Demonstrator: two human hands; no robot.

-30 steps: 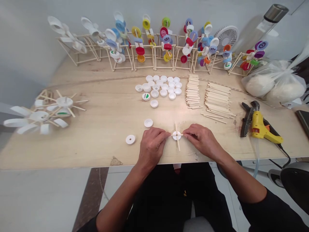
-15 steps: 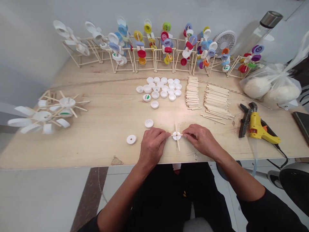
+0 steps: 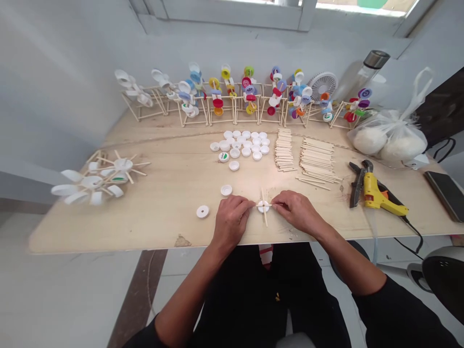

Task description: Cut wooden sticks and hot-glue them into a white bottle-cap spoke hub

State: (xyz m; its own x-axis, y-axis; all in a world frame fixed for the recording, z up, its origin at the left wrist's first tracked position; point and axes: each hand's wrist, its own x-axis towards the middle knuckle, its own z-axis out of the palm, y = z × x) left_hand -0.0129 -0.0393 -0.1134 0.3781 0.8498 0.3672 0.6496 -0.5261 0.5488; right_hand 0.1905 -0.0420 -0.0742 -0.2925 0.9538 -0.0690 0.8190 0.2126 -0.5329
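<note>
From here I see both hands busy close to the front edge of the table [image 3: 159,222], about midway along it. The left hand [image 3: 232,217] and right hand [image 3: 295,208] are each closed in a fingertip pinch on opposite side tips of a cross of wooden sticks [image 3: 266,220], which lies over a white cap [image 3: 267,210] on the tabletop. Left of the left hand sits a pierced white cap [image 3: 199,212]; another, a loose white cap [image 3: 226,190], rests just beyond it. Farther back there's a cluster of white caps [image 3: 235,153] – then, to its right, a narrow stick pile [image 3: 284,151] and a wide stick pile [image 3: 316,157]. A yellow glue gun [image 3: 370,191] lies toward the right edge, two spoked wheels [image 3: 123,165] near the left edge – and colourful bottle-cap pinwheels [image 3: 218,103] on stick frames line the back edge.
</note>
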